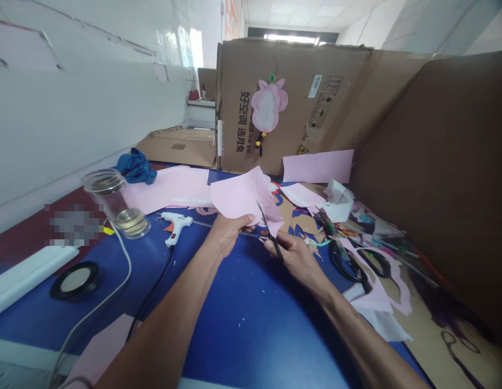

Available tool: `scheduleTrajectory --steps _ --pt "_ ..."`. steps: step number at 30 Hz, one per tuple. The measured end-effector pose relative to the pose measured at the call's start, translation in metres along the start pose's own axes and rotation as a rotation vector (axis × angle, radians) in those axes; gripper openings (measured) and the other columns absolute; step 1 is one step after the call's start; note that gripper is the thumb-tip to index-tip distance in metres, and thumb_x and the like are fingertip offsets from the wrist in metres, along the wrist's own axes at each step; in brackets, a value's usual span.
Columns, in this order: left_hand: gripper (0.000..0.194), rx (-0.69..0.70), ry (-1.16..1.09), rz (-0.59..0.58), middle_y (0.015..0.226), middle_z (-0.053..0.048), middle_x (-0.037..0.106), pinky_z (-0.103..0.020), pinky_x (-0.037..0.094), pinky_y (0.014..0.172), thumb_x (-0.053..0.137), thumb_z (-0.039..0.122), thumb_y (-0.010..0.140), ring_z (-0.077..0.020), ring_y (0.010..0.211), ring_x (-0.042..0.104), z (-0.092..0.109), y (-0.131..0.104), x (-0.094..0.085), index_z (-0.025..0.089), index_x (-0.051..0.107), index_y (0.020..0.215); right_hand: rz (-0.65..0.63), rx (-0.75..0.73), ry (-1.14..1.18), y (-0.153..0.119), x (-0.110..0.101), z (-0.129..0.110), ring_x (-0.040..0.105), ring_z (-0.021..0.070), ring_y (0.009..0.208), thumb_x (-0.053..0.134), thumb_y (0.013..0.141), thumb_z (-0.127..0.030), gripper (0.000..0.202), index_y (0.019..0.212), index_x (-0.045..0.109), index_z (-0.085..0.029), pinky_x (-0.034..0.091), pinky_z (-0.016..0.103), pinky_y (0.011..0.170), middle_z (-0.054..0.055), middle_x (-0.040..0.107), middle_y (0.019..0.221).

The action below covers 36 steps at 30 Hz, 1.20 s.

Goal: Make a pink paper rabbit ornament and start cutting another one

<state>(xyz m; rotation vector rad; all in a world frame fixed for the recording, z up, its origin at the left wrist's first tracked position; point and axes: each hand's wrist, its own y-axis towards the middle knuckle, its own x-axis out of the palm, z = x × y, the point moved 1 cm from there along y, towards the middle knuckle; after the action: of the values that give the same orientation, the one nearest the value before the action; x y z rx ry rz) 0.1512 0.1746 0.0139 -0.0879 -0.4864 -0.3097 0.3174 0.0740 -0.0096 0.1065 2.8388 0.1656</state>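
Note:
My left hand (231,231) pinches the lower edge of a sheet of pink paper (233,195), held up over the blue table (230,302). In my right hand (289,253) is a pair of scissors (264,217) with dark handles; its blades lie across the right part of the sheet. To the right of the blades a flap of the paper hangs down. My right fingers partly cover the scissor handles. Behind the sheet, more pink paper (176,186) lies on the table.
A white glue gun (175,222), a clear jar (113,197) and a black tape roll (75,281) are on the left. Large black-handled scissors (348,262) lie among scraps on the right. Cardboard (307,108) carrying a pink paper flower (269,105) stands behind.

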Motion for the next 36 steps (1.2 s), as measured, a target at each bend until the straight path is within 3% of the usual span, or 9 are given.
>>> scheduleTrajectory --steps 20,24,28,36 --pt "0.037 -0.01 0.004 0.005 0.086 -0.009 0.077 -0.032 0.051 0.064 0.094 0.017 0.058 -0.0184 0.069 0.066 -0.0004 0.0003 -0.0003 0.013 0.078 0.09 0.001 0.002 0.001 0.0005 0.0012 -0.0021 0.039 0.0163 0.069 0.074 0.087 -0.069 0.05 0.091 0.071 -0.019 0.031 0.029 0.063 -0.003 0.046 0.071" --pt "0.033 -0.016 0.003 0.011 0.084 -0.009 0.077 -0.032 0.051 0.063 0.093 0.016 0.059 -0.0179 0.067 0.065 -0.0001 -0.0001 0.0001 0.014 0.078 0.089 0.005 0.003 0.012 0.0005 0.0014 -0.0032 0.039 0.0159 0.068 0.076 0.087 -0.067 0.048 0.089 0.07 -0.019 0.031 0.029 0.062 -0.004 0.046 0.071" --pt "0.034 -0.031 0.01 0.018 0.083 -0.008 0.078 -0.03 0.05 0.06 0.093 0.017 0.058 -0.0167 0.064 0.065 -0.0003 -0.0001 -0.0012 0.014 0.078 0.088 -0.003 0.001 0.028 0.0006 0.0007 -0.0017 0.039 0.0153 0.067 0.076 0.089 -0.063 0.046 0.098 0.073 -0.018 0.03 0.029 0.063 -0.004 0.046 0.07" --pt "0.051 -0.016 -0.027 0.023 0.109 -0.013 0.083 -0.031 0.057 0.065 0.095 0.03 0.067 -0.0246 0.086 0.075 0.0044 0.0038 -0.0091 0.016 0.079 0.113 -0.023 0.0 0.009 0.0025 -0.0057 0.0014 0.044 0.0163 0.068 0.077 0.089 -0.063 0.05 0.109 0.077 -0.016 0.033 0.029 0.064 -0.004 0.051 0.071"
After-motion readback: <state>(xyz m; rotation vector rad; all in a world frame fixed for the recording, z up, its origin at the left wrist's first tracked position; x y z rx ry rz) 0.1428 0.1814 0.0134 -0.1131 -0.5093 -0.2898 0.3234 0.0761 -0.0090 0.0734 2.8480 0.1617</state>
